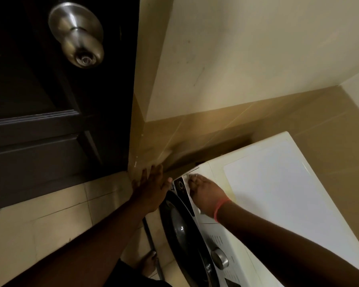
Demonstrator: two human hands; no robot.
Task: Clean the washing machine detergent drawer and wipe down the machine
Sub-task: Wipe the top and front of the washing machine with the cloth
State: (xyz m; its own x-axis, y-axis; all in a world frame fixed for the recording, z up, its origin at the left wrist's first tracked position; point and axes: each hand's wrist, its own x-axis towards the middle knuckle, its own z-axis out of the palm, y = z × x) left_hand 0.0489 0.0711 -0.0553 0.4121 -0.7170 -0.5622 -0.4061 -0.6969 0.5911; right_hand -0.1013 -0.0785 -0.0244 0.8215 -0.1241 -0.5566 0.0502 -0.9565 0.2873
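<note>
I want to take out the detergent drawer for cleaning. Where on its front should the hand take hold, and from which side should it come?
Grip the front panel of the detergent drawer at the far top corner of the washing machine, where the right hand is. Come from above and in front, curling the fingers over its edge, probably pulling straight out. The left hand is open beside it.

Washing machine [263,183] panel print blurred, unreadable.
</note>
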